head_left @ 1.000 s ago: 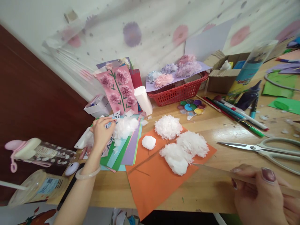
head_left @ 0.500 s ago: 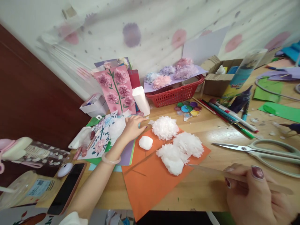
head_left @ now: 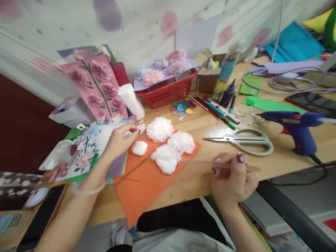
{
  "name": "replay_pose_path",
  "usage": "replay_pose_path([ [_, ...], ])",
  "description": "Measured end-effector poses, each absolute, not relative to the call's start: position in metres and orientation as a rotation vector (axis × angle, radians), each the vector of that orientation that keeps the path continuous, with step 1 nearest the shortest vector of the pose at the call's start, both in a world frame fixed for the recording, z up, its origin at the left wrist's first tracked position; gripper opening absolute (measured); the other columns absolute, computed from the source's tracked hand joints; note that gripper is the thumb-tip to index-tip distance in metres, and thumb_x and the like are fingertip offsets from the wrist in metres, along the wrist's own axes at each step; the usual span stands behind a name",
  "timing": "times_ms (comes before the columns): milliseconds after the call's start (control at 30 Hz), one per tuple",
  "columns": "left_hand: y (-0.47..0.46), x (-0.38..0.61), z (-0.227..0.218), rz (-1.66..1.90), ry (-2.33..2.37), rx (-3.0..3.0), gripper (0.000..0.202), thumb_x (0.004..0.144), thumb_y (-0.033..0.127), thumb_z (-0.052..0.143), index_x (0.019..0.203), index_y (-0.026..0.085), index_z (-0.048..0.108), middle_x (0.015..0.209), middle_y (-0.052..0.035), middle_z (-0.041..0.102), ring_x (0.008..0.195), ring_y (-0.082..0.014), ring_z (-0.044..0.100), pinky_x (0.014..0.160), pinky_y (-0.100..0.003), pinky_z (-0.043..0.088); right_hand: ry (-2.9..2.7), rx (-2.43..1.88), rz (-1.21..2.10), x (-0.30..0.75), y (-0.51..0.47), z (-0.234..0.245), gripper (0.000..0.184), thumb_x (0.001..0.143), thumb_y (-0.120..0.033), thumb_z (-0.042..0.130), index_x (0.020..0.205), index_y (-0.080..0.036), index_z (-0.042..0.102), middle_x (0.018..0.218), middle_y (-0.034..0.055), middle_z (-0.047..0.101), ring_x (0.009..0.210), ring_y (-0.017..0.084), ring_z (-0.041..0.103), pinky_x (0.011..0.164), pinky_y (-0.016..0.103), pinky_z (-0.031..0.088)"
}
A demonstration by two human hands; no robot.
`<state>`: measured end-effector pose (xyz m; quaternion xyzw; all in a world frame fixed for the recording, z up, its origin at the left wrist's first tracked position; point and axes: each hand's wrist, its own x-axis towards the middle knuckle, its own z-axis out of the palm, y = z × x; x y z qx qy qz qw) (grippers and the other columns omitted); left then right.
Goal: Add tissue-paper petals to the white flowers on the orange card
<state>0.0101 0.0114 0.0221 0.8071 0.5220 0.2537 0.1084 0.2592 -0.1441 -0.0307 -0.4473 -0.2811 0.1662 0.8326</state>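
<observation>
My left hand (head_left: 121,139) is over the stacked papers, its thumb and index finger pinched on a small white paper scrap (head_left: 142,128). My right hand (head_left: 233,178) grips a long, slim, tan pointed stick (head_left: 198,161); its exact kind is unclear. The tip touches or lies just beside a white fluffy paper flower cluster (head_left: 168,161) on an orange paper sheet (head_left: 144,192). Behind that cluster is a round, frilly white paper flower (head_left: 160,128). A smooth white wad (head_left: 139,148) lies between it and my left hand.
Scissors (head_left: 238,139) lie beyond my right hand, with a blue glue gun (head_left: 296,127) and its cord at the right. Markers (head_left: 220,112), a red basket (head_left: 165,96) and a pink flower card (head_left: 97,87) stand farther back. A phone (head_left: 43,217) is at the near left.
The view has swung right, bringing the glue gun fully into sight. My left thumb and fingers, apart before, have come together at the paper scrap. My right hand keeps the stick.
</observation>
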Motion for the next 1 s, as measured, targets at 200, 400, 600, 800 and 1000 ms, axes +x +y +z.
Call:
replay_pose_path([
  [200,-0.072,0.039,0.044,0.344,1.199,2.263,0.02,0.081,0.044,0.062,0.072,0.029,0.071,0.08,-0.0013,0.076,0.078,-0.0227,0.07,0.078,-0.034,0.057,-0.628,-0.894,0.322,0.255,-0.149,-0.034,0.051,0.101,-0.042,0.049,0.052,-0.025,0.054,0.039,-0.0049,0.039,0.031,0.012,0.033,0.035,0.029,0.025],
  [400,-0.098,0.081,0.024,0.296,1.315,2.458,0.019,0.084,0.034,0.057,0.07,0.027,0.068,0.079,-0.0033,0.077,0.083,-0.0267,0.068,0.089,-0.046,0.048,-0.903,-1.089,0.299,0.256,-0.15,-0.038,0.048,0.105,-0.038,0.045,0.063,-0.023,0.062,0.05,-0.0022,0.056,0.041,0.012,0.053,0.044,0.027,0.039],
  [600,-0.092,0.094,0.019,0.364,1.444,2.56,0.017,0.085,0.027,0.058,0.072,0.026,0.068,0.073,-0.0023,0.075,0.081,-0.0275,0.063,0.086,-0.05,0.039,-1.082,-1.222,0.257,0.258,-0.142,-0.036,0.044,0.106,-0.041,0.042,0.073,-0.022,0.064,0.058,0.0003,0.065,0.052,0.014,0.062,0.054,0.028,0.048],
  [800,-0.089,0.097,0.017,0.392,1.504,2.605,0.015,0.083,0.024,0.06,0.07,0.025,0.066,0.069,-0.0019,0.07,0.078,-0.0267,0.062,0.08,-0.047,0.036,-1.068,-1.228,0.269,0.255,-0.139,-0.041,0.04,0.106,-0.039,0.042,0.077,-0.022,0.064,0.067,0.0023,0.071,0.057,0.015,0.067,0.058,0.028,0.051],
  [1000,-0.091,0.091,0.017,0.488,1.556,2.597,0.008,0.083,0.025,0.059,0.082,0.026,0.067,0.062,0.0022,0.059,0.073,-0.0238,0.062,0.081,-0.044,0.037,-1.104,-1.254,0.288,0.254,-0.136,-0.043,0.038,0.106,-0.04,0.044,0.082,-0.022,0.067,0.074,0.0037,0.073,0.063,0.017,0.069,0.06,0.029,0.05],
])
